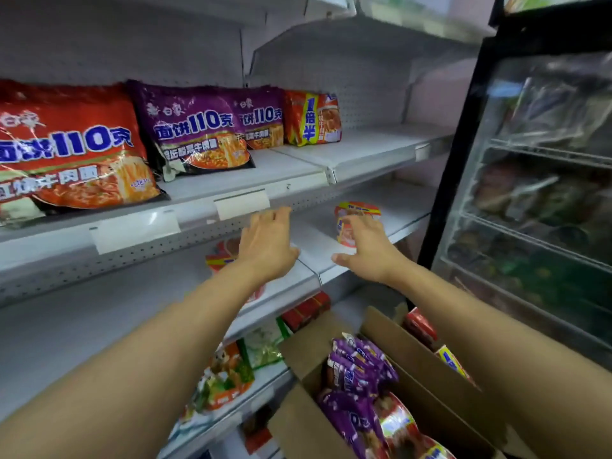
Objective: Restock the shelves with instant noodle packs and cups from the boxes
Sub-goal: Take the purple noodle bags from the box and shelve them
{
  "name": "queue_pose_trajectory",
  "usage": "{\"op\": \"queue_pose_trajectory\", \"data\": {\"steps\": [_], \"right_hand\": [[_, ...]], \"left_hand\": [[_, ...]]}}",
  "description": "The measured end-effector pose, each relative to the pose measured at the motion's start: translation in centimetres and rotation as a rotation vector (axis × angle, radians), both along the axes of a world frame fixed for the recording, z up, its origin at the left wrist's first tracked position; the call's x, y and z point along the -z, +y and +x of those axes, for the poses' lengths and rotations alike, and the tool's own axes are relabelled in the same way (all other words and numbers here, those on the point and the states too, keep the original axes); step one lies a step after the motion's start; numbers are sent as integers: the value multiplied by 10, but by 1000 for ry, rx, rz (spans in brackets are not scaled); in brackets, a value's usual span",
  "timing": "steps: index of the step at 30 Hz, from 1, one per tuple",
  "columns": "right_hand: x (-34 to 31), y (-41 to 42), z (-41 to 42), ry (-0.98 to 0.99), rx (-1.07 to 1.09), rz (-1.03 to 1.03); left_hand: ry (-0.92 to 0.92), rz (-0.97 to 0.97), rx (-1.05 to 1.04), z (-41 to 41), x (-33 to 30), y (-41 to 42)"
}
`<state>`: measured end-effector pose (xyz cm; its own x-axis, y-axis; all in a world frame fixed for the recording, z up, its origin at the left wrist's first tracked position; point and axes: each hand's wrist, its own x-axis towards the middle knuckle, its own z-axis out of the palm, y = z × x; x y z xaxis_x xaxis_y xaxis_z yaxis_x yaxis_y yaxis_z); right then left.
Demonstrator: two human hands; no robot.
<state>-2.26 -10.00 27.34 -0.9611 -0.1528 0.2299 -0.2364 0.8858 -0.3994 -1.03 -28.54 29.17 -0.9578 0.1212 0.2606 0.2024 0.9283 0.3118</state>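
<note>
The right hand (364, 250) has its fingers around the red and orange round noodle cup (356, 223) on the white metal shelf (397, 220); how tight, I cannot tell. The left hand (266, 243) is open, beside it. Push the cup back gently, keeping it standing straight.

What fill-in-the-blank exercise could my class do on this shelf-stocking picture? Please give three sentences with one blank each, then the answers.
1. The noodle cup stands on the shelf just behind the person's ____ hand.
2. On the upper shelf, the packs between the red pack and the orange pack are ____ in colour.
3. The loose purple packs below lie inside an open cardboard ____.

Answers: right; purple; box
</note>
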Motion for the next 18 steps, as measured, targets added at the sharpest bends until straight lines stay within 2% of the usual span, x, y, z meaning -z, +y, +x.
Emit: {"op": "queue_pose_trajectory", "data": {"steps": [9, 18], "right_hand": [[79, 48, 45, -210, 109, -17], [190, 93, 32, -442, 141, -40]], "left_hand": [[-216, -46, 84, 15, 89, 39], [-418, -144, 125, -1, 200, 76]]}}
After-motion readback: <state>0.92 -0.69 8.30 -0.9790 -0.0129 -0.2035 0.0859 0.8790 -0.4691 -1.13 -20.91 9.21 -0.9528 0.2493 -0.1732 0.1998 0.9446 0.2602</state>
